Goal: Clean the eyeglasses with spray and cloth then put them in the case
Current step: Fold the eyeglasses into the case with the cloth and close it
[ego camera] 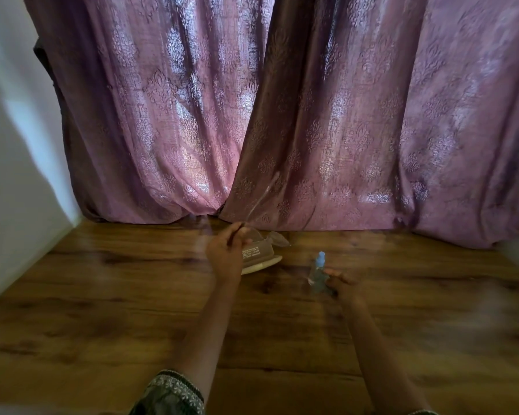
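Two grips busy: left grip pinches the clear eyeglasses by one temple, right over the case on the wooden worktop; right grip curls round the upright spray bottle, blurred, near the case.

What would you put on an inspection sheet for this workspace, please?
Surface: wooden table, grain visible.
Job's things: eyeglasses pinched in the left hand, one temple pointing up; case, seemingly open, on the table beside that hand; spray bottle with a blue cap, gripped by the right hand; cloth not made out.
Clutter: nothing seen.
Hands: both occupied, both motion-blurred.
Cables: nothing seen.
Surroundings: purple patterned curtains behind the table; white wall at left.
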### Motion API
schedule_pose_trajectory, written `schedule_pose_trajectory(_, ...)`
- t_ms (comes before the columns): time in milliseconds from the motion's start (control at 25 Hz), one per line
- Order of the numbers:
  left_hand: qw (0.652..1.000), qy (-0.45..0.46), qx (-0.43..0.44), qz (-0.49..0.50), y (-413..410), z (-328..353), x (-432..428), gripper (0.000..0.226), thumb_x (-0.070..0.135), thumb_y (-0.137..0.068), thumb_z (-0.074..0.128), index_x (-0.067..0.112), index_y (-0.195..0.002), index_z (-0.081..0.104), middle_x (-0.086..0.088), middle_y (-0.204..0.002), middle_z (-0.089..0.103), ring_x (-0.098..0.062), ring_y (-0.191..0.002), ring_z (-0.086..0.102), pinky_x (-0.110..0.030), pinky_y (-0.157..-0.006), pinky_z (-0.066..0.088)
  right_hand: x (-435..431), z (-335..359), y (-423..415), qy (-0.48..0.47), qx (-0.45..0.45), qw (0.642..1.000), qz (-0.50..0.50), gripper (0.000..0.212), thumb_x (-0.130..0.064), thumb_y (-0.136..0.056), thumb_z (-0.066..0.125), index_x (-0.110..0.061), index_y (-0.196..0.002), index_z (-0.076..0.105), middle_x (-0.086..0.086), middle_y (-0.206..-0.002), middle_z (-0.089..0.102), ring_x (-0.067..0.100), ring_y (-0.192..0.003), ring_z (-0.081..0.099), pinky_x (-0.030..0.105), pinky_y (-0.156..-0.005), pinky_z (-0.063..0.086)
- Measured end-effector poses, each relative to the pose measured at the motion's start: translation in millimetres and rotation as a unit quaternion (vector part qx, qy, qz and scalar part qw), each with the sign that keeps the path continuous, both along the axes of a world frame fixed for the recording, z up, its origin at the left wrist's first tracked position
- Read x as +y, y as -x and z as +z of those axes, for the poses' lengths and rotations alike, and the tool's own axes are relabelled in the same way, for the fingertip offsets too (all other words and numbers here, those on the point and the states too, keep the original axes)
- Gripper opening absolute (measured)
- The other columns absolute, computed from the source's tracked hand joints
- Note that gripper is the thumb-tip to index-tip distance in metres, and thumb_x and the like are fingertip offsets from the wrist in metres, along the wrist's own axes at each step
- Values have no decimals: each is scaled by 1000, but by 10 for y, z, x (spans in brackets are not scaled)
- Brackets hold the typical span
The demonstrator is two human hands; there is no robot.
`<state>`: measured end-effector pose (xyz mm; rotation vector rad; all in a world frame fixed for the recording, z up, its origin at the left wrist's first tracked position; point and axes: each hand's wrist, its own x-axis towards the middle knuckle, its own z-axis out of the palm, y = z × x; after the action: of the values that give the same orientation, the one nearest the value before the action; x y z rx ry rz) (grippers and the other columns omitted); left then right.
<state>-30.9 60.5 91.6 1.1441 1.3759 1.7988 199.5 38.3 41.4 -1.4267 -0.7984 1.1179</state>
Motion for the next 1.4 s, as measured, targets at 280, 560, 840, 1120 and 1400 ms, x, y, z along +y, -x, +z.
schedule_pose_trajectory(280, 982, 3, -175, -62, -56, 60, -79, 29, 1, -89, 52, -6, -118, 55, 15, -66, 72, 0, -55, 63, -10, -56, 52, -133, -505, -12, 99, -239, 964, 61, 30, 8, -80, 56, -19, -67, 55, 17, -89, 65, 31, -85, 61, 31, -65, 48)
schedule_pose_trajectory(560, 977, 10, -203, -69, -99, 86, -142, 31, 2, -88, 54, -8, -117, 55, 6, -72, 71, 0, -55, 63, -11, -57, 53, -118, 51, 111, 64, -422, 903, 52, 21, -21, -90, 49, -6, -91, 62, 7, -83, 66, 20, -71, 62, 25, -62, 50)
schedule_pose_trajectory(840, 974, 20, -207, -87, -198, 163, -173, 29, 1, -88, 55, -5, -116, 56, -5, -84, 65, 0, -54, 63, -11, -54, 51, -76, 821, 358, -246, -269, 931, -28, 32, -17, -91, 55, -11, -121, 59, 0, -96, 67, 11, -84, 63, 2, -67, 44)
schedule_pose_trajectory(1120, 974, 45, -198, -102, -222, 174, -154, 29, 1, -86, 58, -5, -114, 58, 9, -67, 71, 1, -51, 59, -11, -53, 51, 40, 844, 356, -298, -360, 882, -62, 33, -7, -89, 52, -18, -120, 56, 8, -90, 66, 22, -74, 65, 33, -62, 54)
schedule_pose_trajectory(1400, 978, 42, -186, -80, -254, 218, -166, 30, 1, -85, 59, -3, -115, 58, -5, -69, 60, 3, -44, 55, -9, -50, 49, 85, 818, 356, -350, -449, 820, -63, 41, 8, -82, 56, -12, -117, 63, 16, -78, 57, 18, -55, 49, 24, -54, 43)
